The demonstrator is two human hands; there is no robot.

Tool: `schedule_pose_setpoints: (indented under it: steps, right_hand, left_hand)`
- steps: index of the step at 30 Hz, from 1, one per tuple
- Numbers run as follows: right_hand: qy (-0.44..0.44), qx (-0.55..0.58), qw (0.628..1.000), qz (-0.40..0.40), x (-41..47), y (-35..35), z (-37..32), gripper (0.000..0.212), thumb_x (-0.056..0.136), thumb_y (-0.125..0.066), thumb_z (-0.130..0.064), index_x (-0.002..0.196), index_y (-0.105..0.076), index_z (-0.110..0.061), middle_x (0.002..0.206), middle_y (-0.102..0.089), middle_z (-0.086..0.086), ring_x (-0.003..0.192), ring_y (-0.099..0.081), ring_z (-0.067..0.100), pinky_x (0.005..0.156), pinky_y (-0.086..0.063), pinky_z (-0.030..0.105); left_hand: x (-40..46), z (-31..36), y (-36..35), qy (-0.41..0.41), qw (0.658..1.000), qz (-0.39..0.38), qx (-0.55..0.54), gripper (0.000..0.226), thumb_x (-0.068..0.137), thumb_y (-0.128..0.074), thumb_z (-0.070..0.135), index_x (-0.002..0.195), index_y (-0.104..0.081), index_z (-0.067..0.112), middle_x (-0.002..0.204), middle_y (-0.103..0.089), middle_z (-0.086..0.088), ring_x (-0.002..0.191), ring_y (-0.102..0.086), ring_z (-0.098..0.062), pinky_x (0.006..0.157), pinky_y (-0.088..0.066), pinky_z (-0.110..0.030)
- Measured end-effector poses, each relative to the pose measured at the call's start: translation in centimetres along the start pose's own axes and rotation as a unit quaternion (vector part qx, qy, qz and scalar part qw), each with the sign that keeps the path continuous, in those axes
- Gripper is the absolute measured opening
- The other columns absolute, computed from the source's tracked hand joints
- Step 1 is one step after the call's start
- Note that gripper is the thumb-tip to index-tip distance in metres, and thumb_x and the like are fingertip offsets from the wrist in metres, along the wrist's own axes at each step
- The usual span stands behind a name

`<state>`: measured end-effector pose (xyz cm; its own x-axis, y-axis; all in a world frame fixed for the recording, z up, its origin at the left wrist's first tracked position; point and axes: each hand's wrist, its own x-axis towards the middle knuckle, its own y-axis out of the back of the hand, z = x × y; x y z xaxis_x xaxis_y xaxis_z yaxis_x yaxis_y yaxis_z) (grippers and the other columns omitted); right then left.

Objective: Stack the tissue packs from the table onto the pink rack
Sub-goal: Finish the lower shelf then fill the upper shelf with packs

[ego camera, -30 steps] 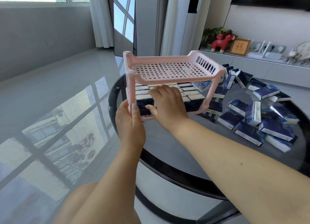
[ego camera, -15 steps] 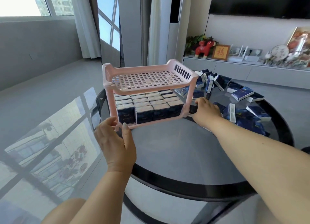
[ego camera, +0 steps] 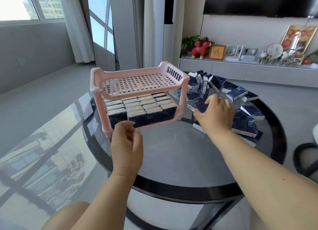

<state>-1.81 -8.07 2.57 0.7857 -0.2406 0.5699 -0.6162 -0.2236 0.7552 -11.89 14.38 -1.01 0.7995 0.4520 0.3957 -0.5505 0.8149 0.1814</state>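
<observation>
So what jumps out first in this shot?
The pink rack at the table's left: its lower shelf is packed with upright tissue packs, its top shelf bare. Right of it, loose packs lie scattered on the dark round table, where the right hand has its grip on one pack.

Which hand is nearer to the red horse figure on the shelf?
Right. The right hand lies over the loose packs, closer to the horse. The left hand hangs by the rack, farther away.
</observation>
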Motion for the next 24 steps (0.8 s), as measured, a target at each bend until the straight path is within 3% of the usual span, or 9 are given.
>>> schedule_pose_setpoints:
  steps: [3,5,7,10,12,15,19,21,24]
  right_hand:
    - [0.059,0.176,0.981,0.051,-4.6,1.3,-1.1,0.039,0.065,-0.067,-0.041,0.088,-0.055,-0.011,0.083,-0.060,0.006,0.083,-0.053,0.029,0.071,-0.038,0.035]
    - [0.145,0.236,0.961,0.003,-7.6,1.9,-2.1,0.038,0.065,-0.063,-0.044,0.085,-0.055,-0.013,0.082,-0.057,0.000,0.080,-0.050,0.022,0.070,-0.039,0.033]
    - [0.231,0.247,0.940,-0.057,-9.4,2.1,-2.5,0.036,0.068,-0.062,-0.043,0.087,-0.054,-0.014,0.085,-0.057,-0.003,0.082,-0.050,0.018,0.074,-0.039,0.029]
    - [0.249,0.251,0.928,-0.115,-8.8,1.9,-1.7,0.037,0.083,-0.048,-0.048,0.095,-0.057,-0.014,0.094,-0.060,-0.003,0.091,-0.052,0.018,0.082,-0.040,0.033]
    - [0.183,0.207,0.954,-0.113,-6.8,1.3,-0.6,0.043,0.087,-0.042,-0.050,0.103,-0.056,-0.013,0.102,-0.062,0.002,0.100,-0.052,0.023,0.087,-0.040,0.037]
    - [0.096,-0.007,0.988,-0.123,-2.8,0.2,1.3,0.047,0.086,-0.056,-0.046,0.115,-0.050,-0.010,0.118,-0.059,0.011,0.112,-0.047,0.032,0.092,-0.034,0.039]
    - [0.077,-0.204,0.939,-0.265,0.2,-0.6,1.8,0.069,0.087,-0.043,-0.061,0.130,-0.038,-0.008,0.132,-0.050,0.012,0.125,-0.035,0.029,0.099,-0.025,0.041]
    - [0.090,-0.215,0.924,-0.304,0.8,-1.0,1.5,0.074,0.089,-0.038,-0.063,0.135,-0.034,-0.005,0.136,-0.047,0.012,0.130,-0.032,0.028,0.100,-0.023,0.042]
    - [0.092,-0.170,0.921,-0.337,0.6,-0.8,0.4,0.075,0.082,-0.049,-0.064,0.130,-0.037,-0.007,0.134,-0.048,0.014,0.129,-0.033,0.031,0.098,-0.027,0.042]
  left_hand:
    - [-0.5,0.8,-1.2,0.086,0.987,-0.097,-0.094,0.009,0.097,-0.055,0.023,0.104,-0.053,0.029,0.088,-0.064,-0.001,0.068,-0.059,-0.013,0.059,-0.050,-0.029]
    - [-0.9,1.2,-2.1,0.150,0.964,-0.137,-0.169,0.020,0.097,-0.054,0.027,0.116,-0.052,0.020,0.094,-0.066,-0.003,0.075,-0.063,-0.017,0.058,-0.050,-0.032]
    - [-1.1,1.4,-2.7,0.166,0.958,-0.141,-0.185,0.025,0.096,-0.056,0.023,0.119,-0.051,0.015,0.085,-0.067,0.000,0.068,-0.063,-0.011,0.055,-0.050,-0.027]
    - [-1.2,1.2,-2.8,0.151,0.970,-0.120,-0.150,0.024,0.096,-0.058,0.015,0.118,-0.051,0.018,0.086,-0.069,0.001,0.063,-0.062,-0.004,0.055,-0.049,-0.023]
    - [-0.9,0.8,-2.4,0.144,0.976,-0.108,-0.120,0.029,0.093,-0.063,0.019,0.118,-0.050,0.024,0.097,-0.069,0.001,0.078,-0.065,-0.005,0.065,-0.052,-0.026]
    - [-0.7,0.1,-1.8,0.127,0.983,-0.089,-0.093,0.037,0.086,-0.072,0.023,0.117,-0.052,0.027,0.104,-0.069,0.004,0.092,-0.068,-0.008,0.073,-0.056,-0.028]
    - [-0.5,0.0,-1.0,0.127,0.984,-0.082,-0.094,0.036,0.084,-0.074,0.023,0.115,-0.055,0.024,0.104,-0.068,0.006,0.091,-0.067,-0.004,0.059,-0.052,-0.012]
    - [-0.2,-0.1,-0.7,0.124,0.985,-0.092,-0.081,0.035,0.084,-0.074,0.025,0.114,-0.057,0.023,0.103,-0.069,0.008,0.090,-0.067,-0.003,0.060,-0.051,-0.012]
    - [0.1,-0.4,-0.4,0.129,0.985,-0.112,-0.037,0.036,0.084,-0.072,0.035,0.115,-0.058,0.024,0.098,-0.069,0.008,0.089,-0.068,-0.004,0.060,-0.048,-0.011]
